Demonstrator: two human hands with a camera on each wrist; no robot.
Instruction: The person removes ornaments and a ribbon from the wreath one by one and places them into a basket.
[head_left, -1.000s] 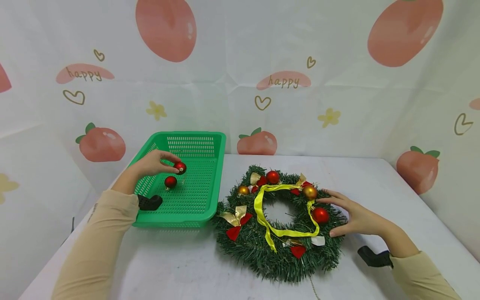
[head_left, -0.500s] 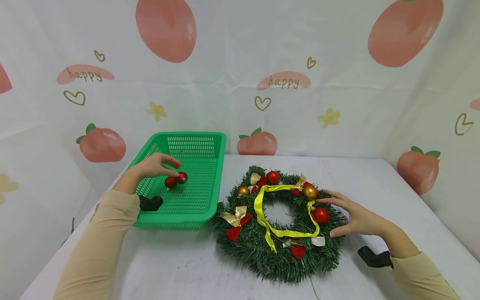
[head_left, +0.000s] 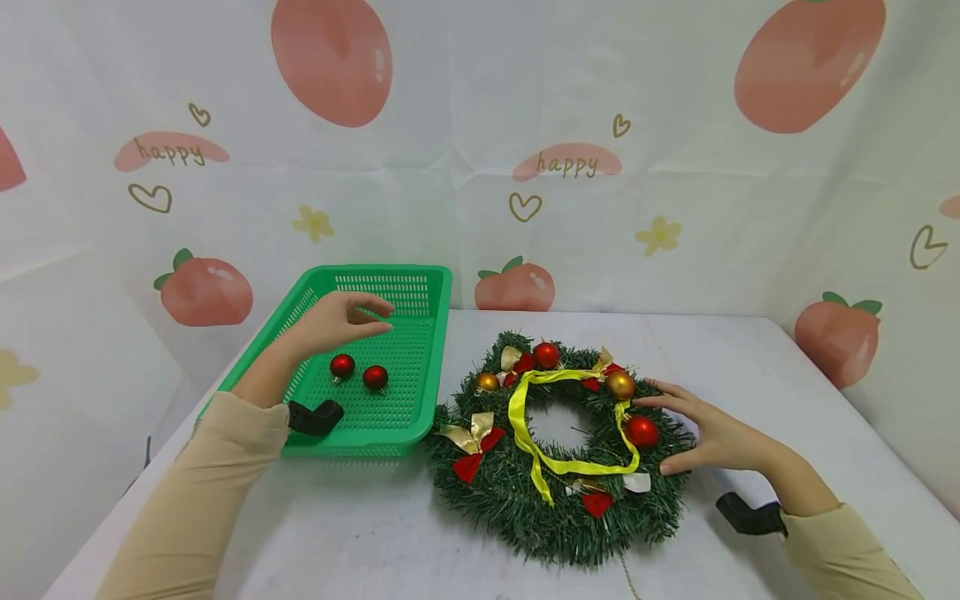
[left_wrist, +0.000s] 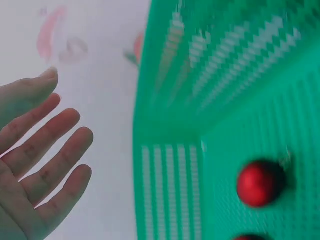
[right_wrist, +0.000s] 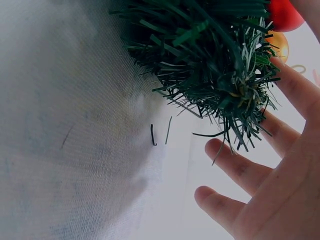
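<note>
Your left hand (head_left: 333,323) hovers over the green basket (head_left: 360,443) with nothing in it, its thumb and loosely bent fingers well apart. Two red balls lie on the basket floor, on your side of that hand: one red ball (head_left: 342,367) close to the wrist, the other red ball (head_left: 376,378) farther toward your right hand (head_left: 720,437).

The wreath (head_left: 510,508) lies flat on the table (head_left: 360,533) between your hands, and your right hand is at its edge, fingers spread and fairly straight, fingertips touching the greenery without wrapping round it. Just beside those fingers sit a gold ball (head_left: 620,385) and a larger red ball (head_left: 642,432); whether you touch either, I can't tell. A yellow ribbon (head_left: 517,412) loops around the wreath's hole, left of your right hand.
</note>
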